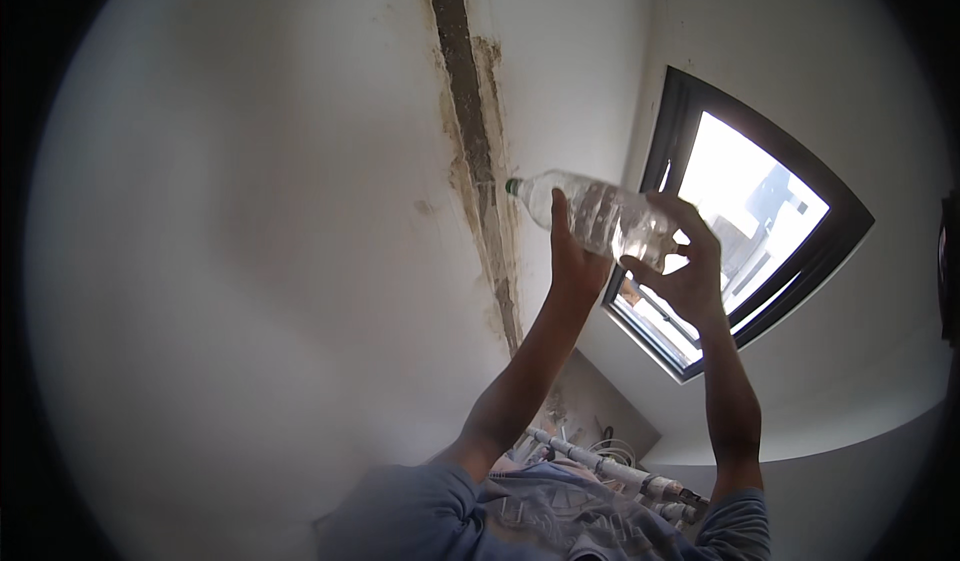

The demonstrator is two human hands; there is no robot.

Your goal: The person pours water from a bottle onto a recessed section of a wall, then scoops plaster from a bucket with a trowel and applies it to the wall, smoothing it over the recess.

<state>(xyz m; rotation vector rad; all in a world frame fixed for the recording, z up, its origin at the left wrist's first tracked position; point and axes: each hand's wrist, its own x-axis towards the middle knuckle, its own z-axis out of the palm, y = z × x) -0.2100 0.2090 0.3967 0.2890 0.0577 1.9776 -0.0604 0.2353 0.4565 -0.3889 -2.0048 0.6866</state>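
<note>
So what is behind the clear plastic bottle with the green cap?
Behind the clear plastic bottle are a white wall with a dark vertical crack and a dark-framed window. Both hands, left and right, cover its lower part; its contents cannot be made out.

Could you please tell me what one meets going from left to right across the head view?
Bare white wall → dark crack → green bottle cap → left hand → right hand → window.

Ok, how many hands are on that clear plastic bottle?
2: left hand under the clear plastic bottle near its neck, right hand gripping its base end by the window.
</note>
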